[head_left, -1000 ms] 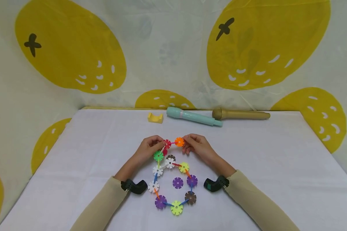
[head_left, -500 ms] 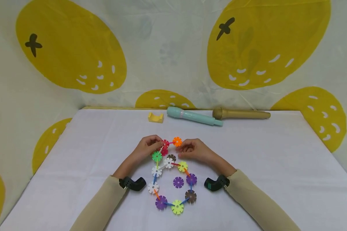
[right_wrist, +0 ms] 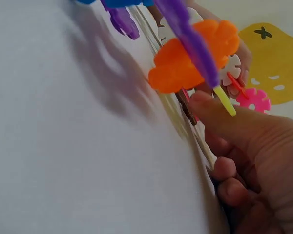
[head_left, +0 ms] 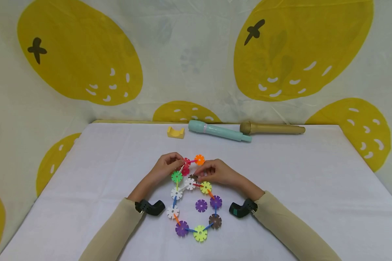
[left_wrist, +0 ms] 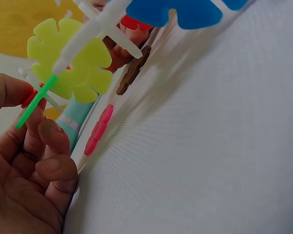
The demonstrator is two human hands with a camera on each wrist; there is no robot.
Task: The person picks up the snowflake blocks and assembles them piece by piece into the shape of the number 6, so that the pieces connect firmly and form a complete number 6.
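In the head view, slotted plastic flower discs are joined edge to edge into a ring with a branch at its top. My left hand (head_left: 166, 165) pinches a red disc (head_left: 187, 163) on that branch, between a green disc (head_left: 176, 177) and an orange disc (head_left: 199, 160). My right hand (head_left: 220, 172) reaches in below the orange disc, thumb and fingertips right at a loose brown disc (head_left: 193, 177). That brown disc (right_wrist: 186, 108) lies flat under the thumb in the right wrist view. A loose pink disc (left_wrist: 98, 129) lies on the cloth near my left fingers.
A loose purple disc (head_left: 201, 206) lies inside the ring. Toward the back edge of the white-covered table (head_left: 313, 174) are a yellow cradle-shaped block (head_left: 175, 132), a teal toy microphone (head_left: 220, 132) and a gold one (head_left: 272, 128). A patterned cloth (head_left: 189, 72) hangs behind.
My right hand has let go of the orange disc and moved left and down to the brown disc. The left hand keeps its pinch; the branch has shifted slightly left.
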